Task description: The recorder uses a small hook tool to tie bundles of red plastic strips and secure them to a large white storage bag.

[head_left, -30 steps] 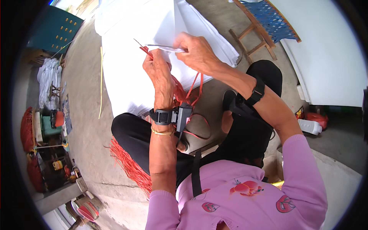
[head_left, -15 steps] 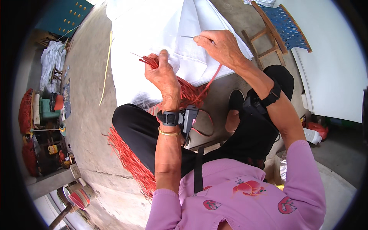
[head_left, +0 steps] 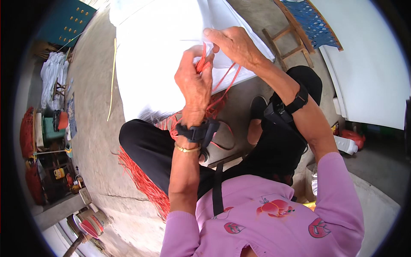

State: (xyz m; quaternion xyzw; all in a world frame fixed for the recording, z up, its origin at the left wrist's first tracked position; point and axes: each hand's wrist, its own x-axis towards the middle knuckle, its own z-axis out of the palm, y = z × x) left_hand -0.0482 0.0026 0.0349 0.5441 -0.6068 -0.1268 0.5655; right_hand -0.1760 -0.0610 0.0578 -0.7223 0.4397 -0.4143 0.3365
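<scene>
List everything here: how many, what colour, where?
Sheets: several, white, centre
Strands: many, red, centre, beside left thigh
Thin rod: one, dark, over sheets
Strip: one, yellow, left floor
Panels: two, teal left, white right
Webbed frame: one, blue, upper right
Jug: one, white, right
Bag: one, red, right
Clutter: uncountable, mixed, far left
Clothes: several, pink, black, below
Arm straps: two, black, forearms
Bracelet: one, gold, left wrist
Left fingers: one hand, around strands
Right fingers: one hand, above sheets
</scene>
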